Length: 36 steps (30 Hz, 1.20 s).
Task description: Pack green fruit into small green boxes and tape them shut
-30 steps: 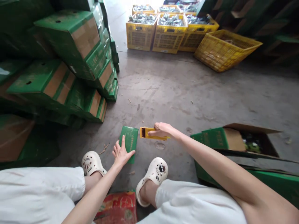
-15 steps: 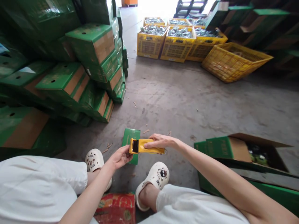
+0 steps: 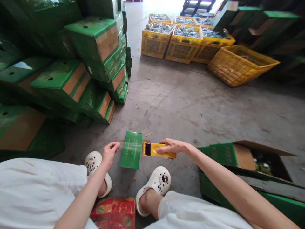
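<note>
A yellow tape dispenser (image 3: 159, 150) with a black part near its left end is gripped by my right hand (image 3: 172, 146). Clear tape (image 3: 130, 145) stretches leftward from it, above a green cardboard piece (image 3: 131, 154) that lies between my feet. My left hand (image 3: 110, 152) pinches the tape's free end, left of the cardboard. The cardboard carries faint printed text and is touched by neither hand.
Stacked green boxes (image 3: 91, 38) rise at the left. Yellow crates (image 3: 182, 49) stand at the back, beside a tilted yellow basket (image 3: 240, 66). An open green box (image 3: 224, 154) is at the right; a red box (image 3: 115, 214) lies between my legs.
My hands have moved apart: the left went left with the tape end, the right went right with the dispenser. Tape now spans between them, and more of the green cardboard shows.
</note>
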Each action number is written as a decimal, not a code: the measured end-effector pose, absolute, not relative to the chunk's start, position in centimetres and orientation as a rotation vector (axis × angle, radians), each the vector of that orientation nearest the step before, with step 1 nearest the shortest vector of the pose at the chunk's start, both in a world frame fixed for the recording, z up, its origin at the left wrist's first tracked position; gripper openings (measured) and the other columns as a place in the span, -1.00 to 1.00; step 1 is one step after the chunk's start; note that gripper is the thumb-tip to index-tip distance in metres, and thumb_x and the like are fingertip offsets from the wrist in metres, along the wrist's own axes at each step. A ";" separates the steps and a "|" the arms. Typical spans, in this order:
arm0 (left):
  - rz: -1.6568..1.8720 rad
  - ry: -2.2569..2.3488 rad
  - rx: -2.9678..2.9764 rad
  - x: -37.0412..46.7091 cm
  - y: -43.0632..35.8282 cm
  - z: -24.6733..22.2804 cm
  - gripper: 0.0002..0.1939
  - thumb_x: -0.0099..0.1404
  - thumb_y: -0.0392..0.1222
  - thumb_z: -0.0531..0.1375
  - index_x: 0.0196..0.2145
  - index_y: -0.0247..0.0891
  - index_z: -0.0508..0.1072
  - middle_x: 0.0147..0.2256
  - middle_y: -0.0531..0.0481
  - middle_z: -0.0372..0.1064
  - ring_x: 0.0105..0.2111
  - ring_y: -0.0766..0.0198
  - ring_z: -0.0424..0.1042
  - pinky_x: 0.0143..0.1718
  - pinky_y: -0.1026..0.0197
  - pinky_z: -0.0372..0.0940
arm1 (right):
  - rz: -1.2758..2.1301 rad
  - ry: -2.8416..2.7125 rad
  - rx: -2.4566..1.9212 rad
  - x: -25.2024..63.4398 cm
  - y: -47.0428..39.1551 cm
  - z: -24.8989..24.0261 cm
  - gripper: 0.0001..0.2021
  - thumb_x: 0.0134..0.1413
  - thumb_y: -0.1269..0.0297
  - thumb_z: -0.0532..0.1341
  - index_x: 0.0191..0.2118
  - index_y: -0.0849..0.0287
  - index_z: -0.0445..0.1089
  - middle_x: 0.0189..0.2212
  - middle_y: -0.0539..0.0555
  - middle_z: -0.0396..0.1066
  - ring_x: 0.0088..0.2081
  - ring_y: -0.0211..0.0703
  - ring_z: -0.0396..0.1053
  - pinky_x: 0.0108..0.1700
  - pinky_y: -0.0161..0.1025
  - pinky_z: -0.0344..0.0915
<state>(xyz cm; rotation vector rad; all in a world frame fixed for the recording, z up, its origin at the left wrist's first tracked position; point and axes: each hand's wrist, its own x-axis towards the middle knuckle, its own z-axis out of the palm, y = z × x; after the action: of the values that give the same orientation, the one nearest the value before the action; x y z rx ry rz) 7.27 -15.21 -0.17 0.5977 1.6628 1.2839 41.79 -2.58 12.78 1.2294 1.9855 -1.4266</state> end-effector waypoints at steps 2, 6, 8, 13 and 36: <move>1.316 1.722 0.624 5.6 -15.5 -0.8 -0.47 -0.08 0.23 0.51 -0.35 -0.30 0.66 -0.48 0.05 0.48 -0.49 0.37 0.28 -0.43 0.29 0.18 | -1.406 1.952 1.279 43.4 -2.3 12.1 -0.24 -0.10 -0.52 0.23 -0.21 0.20 0.51 -0.36 0.06 0.47 -0.39 -0.16 0.32 -0.44 -0.28 0.12; 1.290 1.748 0.613 5.1 -15.7 -1.9 -0.45 -0.07 0.25 0.49 -0.33 -0.31 0.67 -0.46 0.02 0.50 -0.47 0.35 0.29 -0.41 0.28 0.18 | -1.433 1.896 1.304 44.7 -2.6 10.7 -0.21 -0.13 -0.55 0.22 -0.21 0.20 0.50 -0.37 0.05 0.46 -0.39 -0.17 0.32 -0.44 -0.29 0.10; 1.268 1.762 0.616 5.4 -15.5 -2.4 -0.44 -0.07 0.26 0.49 -0.33 -0.30 0.66 -0.46 0.03 0.49 -0.48 0.35 0.29 -0.40 0.28 0.18 | -1.445 1.880 1.311 44.5 -2.8 10.4 -0.21 -0.15 -0.56 0.22 -0.22 0.19 0.50 -0.37 0.05 0.46 -0.39 -0.16 0.33 -0.44 -0.29 0.10; 1.220 1.823 0.640 5.0 -15.0 -4.1 -0.47 0.00 0.28 0.45 -0.34 -0.28 0.65 -0.50 0.07 0.45 -0.49 0.34 0.29 -0.39 0.27 0.18 | -1.429 1.869 1.310 43.5 -3.1 9.7 -0.23 -0.11 -0.56 0.19 -0.24 0.17 0.49 -0.36 0.07 0.48 -0.36 -0.12 0.36 -0.42 -0.29 0.12; 0.923 2.138 0.763 7.8 -13.9 -6.0 -0.45 0.27 -0.05 0.33 0.17 -0.27 0.47 0.08 -0.26 0.48 0.00 0.02 0.53 0.17 -0.07 0.34 | -1.213 1.922 1.300 40.1 -2.6 5.6 -0.35 0.09 -0.42 0.21 -0.22 0.19 0.50 -0.29 0.12 0.56 -0.27 -0.09 0.48 -0.40 -0.32 0.19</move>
<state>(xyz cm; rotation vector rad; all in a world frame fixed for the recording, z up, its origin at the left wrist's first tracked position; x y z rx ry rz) 7.80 -13.91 -6.00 0.7632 2.1384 0.9227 40.12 -2.61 5.59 1.2998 1.9215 -1.2125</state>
